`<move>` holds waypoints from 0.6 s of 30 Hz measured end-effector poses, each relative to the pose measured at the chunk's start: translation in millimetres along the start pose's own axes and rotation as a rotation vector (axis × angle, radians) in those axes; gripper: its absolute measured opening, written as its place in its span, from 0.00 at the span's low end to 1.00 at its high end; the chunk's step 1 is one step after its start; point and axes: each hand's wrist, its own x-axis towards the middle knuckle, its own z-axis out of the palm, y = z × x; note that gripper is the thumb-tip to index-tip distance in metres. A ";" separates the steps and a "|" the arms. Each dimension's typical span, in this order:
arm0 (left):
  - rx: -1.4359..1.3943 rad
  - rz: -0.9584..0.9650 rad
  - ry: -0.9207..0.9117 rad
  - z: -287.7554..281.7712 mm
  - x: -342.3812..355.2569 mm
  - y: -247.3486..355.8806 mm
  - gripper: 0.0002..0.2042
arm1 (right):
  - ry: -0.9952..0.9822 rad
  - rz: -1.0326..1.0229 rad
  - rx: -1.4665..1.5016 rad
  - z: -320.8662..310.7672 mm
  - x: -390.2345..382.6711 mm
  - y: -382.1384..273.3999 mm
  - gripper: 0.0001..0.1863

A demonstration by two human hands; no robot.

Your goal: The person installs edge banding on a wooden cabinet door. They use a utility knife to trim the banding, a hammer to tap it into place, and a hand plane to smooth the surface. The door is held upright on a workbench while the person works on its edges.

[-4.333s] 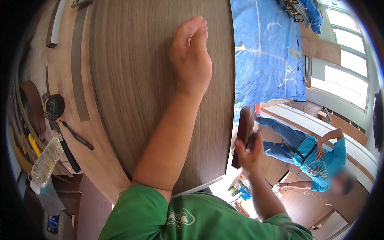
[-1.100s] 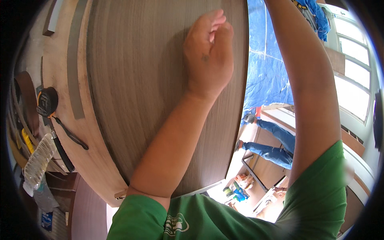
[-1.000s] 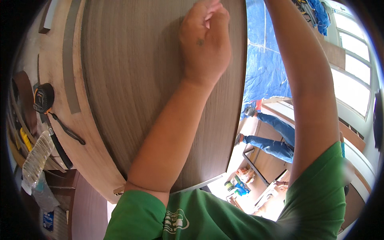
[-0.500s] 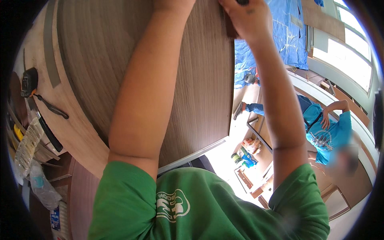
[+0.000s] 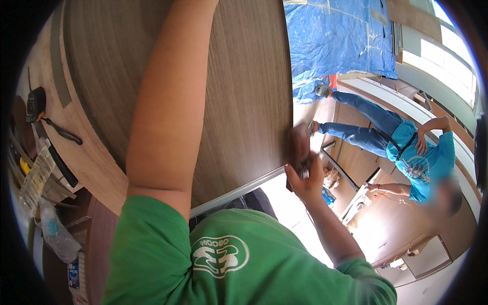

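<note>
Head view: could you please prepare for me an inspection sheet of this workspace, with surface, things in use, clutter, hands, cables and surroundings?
Surface: large brown wood-grain panel, paler board along its left side.
Things in use: dark brown block-like object, blurred, at the panel's right edge; contact cannot be told.
Clutter: black-and-orange tape measure, black handle and clear ridged plastic container, at left.
Hands: right hand grips the block-like object; left hand out of view.
Cables: nothing seen for certain.
Surroundings: blue sheet, bright window, co-worker in blue shirt, all at right.
</note>
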 end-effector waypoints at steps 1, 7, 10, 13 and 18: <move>0.010 0.005 -0.009 -1.7 -0.8 1.7 0.22 | -0.013 0.119 0.030 -9.2 -24.1 18.7 0.29; 0.039 0.028 0.002 -4.5 -8.7 14.3 0.23 | 0.047 0.251 0.572 -49.6 1.8 4.3 0.37; 0.012 -0.008 -0.049 -0.3 -12.9 1.7 0.23 | -0.160 0.341 1.143 -65.5 52.1 -15.8 0.37; -0.078 -0.099 0.069 -5.7 -4.3 -10.4 0.23 | -0.253 0.257 1.374 -59.9 100.3 -39.6 0.39; -0.032 -0.062 0.018 -0.8 -12.3 6.0 0.21 | -0.298 0.266 1.432 -52.9 145.6 -67.0 0.37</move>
